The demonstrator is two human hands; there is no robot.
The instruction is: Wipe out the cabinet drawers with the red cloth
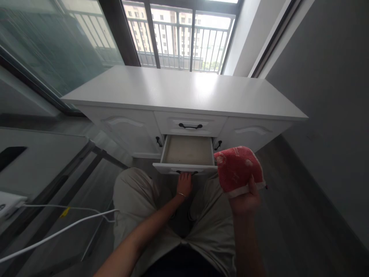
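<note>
A white cabinet [173, 88] stands before me with its lower middle drawer [188, 150] pulled out. The drawer's pale bottom shows, with a few tiny dark specks on it. My left hand [184, 184] is closed on the dark drawer handle [194, 172] at the drawer's front, fingers hooked over it. To the right of the drawer, my right hand [246, 202] holds up a red towel [239, 169] with pale patterns and a white edge, pinched between thumb and fingers. The towel's left corner overlaps the drawer's right side in view.
The closed upper drawer has a black handle [190, 126], and doors flank both drawers. At left is a table [43, 142] with a dark device [11, 156], a white power strip [10, 204] and white cables [63, 231]. A grey wall [325, 96] rises at right, windows behind.
</note>
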